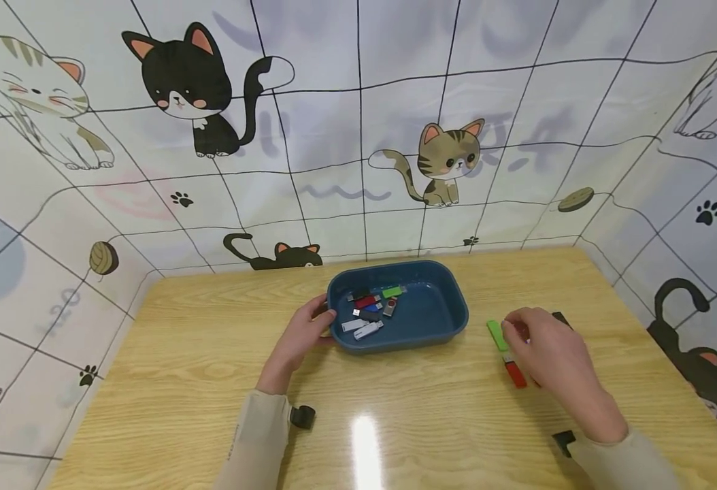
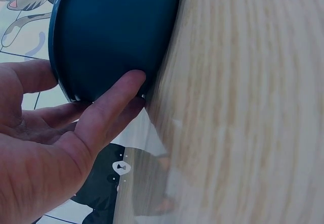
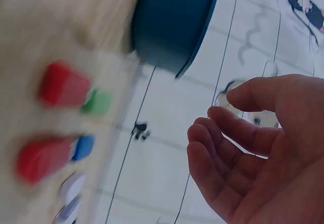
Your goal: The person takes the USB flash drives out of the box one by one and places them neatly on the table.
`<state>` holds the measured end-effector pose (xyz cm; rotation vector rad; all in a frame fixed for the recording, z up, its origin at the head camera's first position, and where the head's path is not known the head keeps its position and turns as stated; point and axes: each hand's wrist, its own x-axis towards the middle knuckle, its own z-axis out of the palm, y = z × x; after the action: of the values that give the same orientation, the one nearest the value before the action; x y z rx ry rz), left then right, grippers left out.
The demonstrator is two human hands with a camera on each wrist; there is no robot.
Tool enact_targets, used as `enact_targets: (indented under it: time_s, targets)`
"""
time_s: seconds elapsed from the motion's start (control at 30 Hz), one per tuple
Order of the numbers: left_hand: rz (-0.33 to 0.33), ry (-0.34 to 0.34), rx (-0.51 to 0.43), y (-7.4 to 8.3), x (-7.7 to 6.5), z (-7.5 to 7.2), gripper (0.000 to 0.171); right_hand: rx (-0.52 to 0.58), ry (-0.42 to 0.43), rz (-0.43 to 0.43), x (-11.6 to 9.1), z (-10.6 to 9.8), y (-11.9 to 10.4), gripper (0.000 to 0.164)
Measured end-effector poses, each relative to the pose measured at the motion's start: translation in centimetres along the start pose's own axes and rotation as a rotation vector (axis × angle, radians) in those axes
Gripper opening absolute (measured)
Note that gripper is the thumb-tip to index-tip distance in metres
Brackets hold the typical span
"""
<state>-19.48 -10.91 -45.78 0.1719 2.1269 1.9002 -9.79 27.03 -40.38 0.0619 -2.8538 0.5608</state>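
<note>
A dark blue plastic tray (image 1: 432,316) stands on the table, with several USB sticks lying in its left half. My left hand (image 1: 300,333) holds the tray's left end, thumb at the rim; in the left wrist view, its fingers touch the outer wall. To the right of the tray, my right hand (image 1: 551,354) hovers over more USB sticks, fingers loosely bent. Nothing shows between those fingers in the right wrist view. Beside it lie a green USB stick (image 1: 496,335) and a red USB stick (image 1: 515,374). Other sticks are partly hidden beneath the hand.
Inside the tray are a green stick (image 1: 394,291), a red stick (image 1: 367,301) and a white stick (image 1: 368,331), among others. The wooden table (image 1: 199,354) meets a cat-print cloth (image 1: 334,136) at the back and sides.
</note>
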Motion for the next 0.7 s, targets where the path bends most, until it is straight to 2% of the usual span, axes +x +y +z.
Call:
enact_targets:
  time_s: [0.23,0.53,0.7]
  targets:
    - [-0.002,-0.013,-0.020,-0.3,0.0,0.2,0.049,0.025,0.017,-0.095,2.0,1.3,-3.2,0.020]
    - [0.006,0.003,-0.002,-0.1,-0.2,0.1,0.050,0.093,-0.024,-0.117,4.5,3.9,-7.2,0.017]
    - [0.006,-0.001,-0.011,-0.1,-0.1,0.0,0.049,0.084,-0.054,-0.127,5.6,5.2,-8.9,0.021]
